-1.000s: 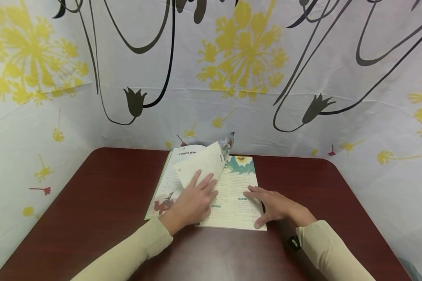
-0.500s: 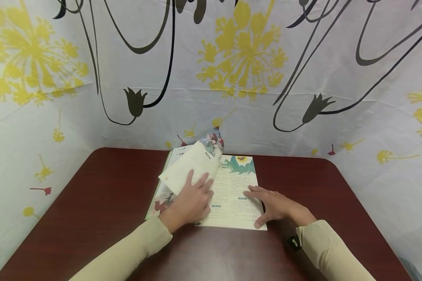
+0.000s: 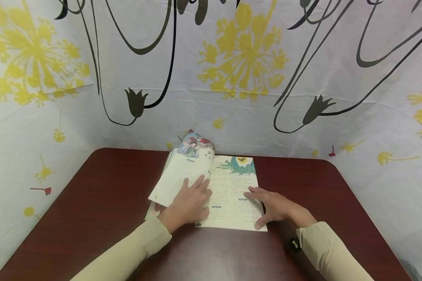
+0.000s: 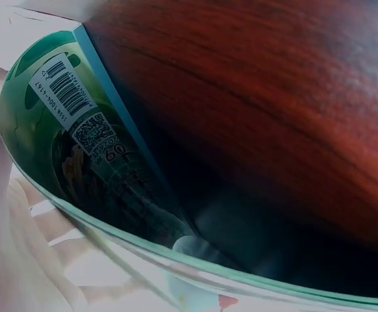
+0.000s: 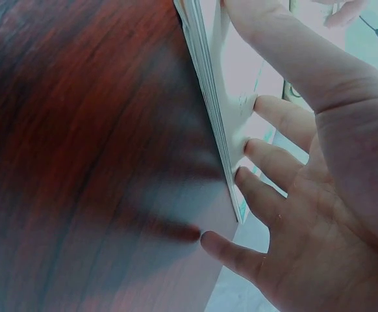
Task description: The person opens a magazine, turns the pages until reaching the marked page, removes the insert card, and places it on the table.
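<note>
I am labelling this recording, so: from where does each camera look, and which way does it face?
Head: head-worn, facing forward and down at the magazine on the table; sleeves, left grip, right grip show.
Left wrist: worn there, facing a curled, barcoded cover; part of left grip shows.
Right wrist: worn there, facing page edges; right grip shows large.
Both wrist views share the table.

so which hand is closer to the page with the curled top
Left: the left hand lies over the curled page; the right hand is farther, at the outer edge of the facing page.
</note>
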### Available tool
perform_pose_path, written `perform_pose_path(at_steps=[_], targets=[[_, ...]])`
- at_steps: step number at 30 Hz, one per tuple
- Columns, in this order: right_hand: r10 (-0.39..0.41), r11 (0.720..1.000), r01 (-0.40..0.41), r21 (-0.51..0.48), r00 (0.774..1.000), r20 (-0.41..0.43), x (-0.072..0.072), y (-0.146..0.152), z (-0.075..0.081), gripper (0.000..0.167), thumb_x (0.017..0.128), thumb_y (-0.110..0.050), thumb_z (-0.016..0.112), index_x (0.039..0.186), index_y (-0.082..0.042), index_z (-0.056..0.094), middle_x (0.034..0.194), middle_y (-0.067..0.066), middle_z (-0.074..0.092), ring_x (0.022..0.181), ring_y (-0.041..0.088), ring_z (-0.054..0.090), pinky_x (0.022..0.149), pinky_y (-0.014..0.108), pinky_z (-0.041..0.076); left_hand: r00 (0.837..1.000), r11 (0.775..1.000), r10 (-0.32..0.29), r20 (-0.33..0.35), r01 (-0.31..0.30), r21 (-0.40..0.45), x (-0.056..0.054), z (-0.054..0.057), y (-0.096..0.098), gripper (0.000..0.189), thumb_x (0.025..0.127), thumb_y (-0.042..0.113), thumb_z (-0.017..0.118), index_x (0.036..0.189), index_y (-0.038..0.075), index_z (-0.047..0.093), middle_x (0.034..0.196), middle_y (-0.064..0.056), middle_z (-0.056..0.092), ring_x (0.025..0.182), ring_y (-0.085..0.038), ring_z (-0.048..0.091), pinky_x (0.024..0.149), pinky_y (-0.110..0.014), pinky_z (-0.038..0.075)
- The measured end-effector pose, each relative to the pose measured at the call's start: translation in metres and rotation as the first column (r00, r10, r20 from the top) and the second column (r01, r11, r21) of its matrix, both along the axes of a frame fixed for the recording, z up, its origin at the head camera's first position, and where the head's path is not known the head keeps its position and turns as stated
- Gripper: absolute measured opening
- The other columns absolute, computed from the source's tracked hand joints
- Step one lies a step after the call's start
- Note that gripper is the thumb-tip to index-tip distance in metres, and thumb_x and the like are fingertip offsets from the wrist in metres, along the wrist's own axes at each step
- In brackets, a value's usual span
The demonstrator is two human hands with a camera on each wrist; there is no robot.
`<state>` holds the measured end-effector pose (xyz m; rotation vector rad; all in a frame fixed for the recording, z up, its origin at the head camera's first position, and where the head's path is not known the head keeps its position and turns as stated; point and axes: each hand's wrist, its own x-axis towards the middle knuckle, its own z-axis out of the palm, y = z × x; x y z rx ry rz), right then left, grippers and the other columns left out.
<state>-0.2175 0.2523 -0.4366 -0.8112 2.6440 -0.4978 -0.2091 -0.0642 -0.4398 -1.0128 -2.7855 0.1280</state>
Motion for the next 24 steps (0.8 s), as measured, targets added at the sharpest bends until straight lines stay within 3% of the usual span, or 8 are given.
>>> perform_pose_path(at_steps=[7,13,24], targets=[[0.005,1.0,-0.005,0.004,1.0,-0.018,0.0008,-0.0006,-0.0001,0.106,0.064,-0.056,0.086,0.151,-0.011,0.044,0.158,0.021,0.031,0.142,0.044,0.033,0.103,0.067,0.032,0.994,0.997,0.051,0.098,-0.056,0.045,0.0021,-0.0009,-0.0007,0.047,0.089,0.032,0.059,0.13,0.01,0.061,0.15,-0.014,0.044,0.141,-0.034,0.037,0.09,-0.066,0.043],[-0.005,1.0,0.005,-0.001,1.0,-0.001,0.0012,-0.0006,0.0001,0.106,0.064,-0.054,0.086,0.151,-0.012,0.044,0.159,0.02,0.03,0.143,0.043,0.031,0.104,0.068,0.03,0.967,0.988,0.138,0.213,-0.15,0.043,0.0027,0.0016,-0.0021,0.059,0.092,0.037,0.057,0.143,0.008,0.052,0.158,-0.015,0.033,0.145,-0.036,0.03,0.09,-0.067,0.045],[0.0,1.0,0.0,-0.001,1.0,-0.005,0.0007,-0.0004,0.0003,0.106,0.064,-0.054,0.086,0.151,-0.012,0.044,0.159,0.02,0.031,0.143,0.043,0.031,0.104,0.067,0.031,0.95,0.976,0.188,0.251,-0.208,0.057,0.0034,0.0027,-0.0034,0.063,0.092,0.038,0.057,0.146,0.007,0.048,0.158,-0.018,0.032,0.142,-0.044,0.032,0.083,-0.058,0.052]])
